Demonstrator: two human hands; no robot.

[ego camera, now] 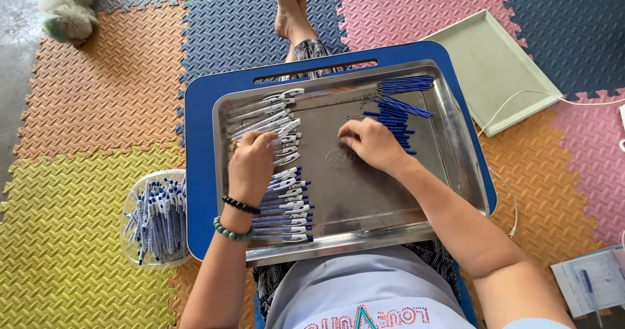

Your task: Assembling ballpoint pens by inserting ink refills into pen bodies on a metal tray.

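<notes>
Foam puzzle-mat floor (97, 94), multicolour; pale green tray (495, 68) upper right w/ white cable (521, 98) beside; fluffy white dog (65, 6) top left; paper form (589, 280) bottom right.

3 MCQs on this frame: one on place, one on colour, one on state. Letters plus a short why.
1. Where do the loose blue refills lie?
A. far right part of the steel tray
B. on the floor mat
C. in the clear tub

2. What colour is the lap board under the tray?
A. green
B. blue
C. pink

3. What is the left hand doing?
A. hanging off the tray
B. holding a cable
C. resting on the row of pens

Answers: 1 A, the refills sit in the tray's far right corner. 2 B, a blue edge frames the tray. 3 C, the hand lies on the pens along the tray's left side.
</notes>
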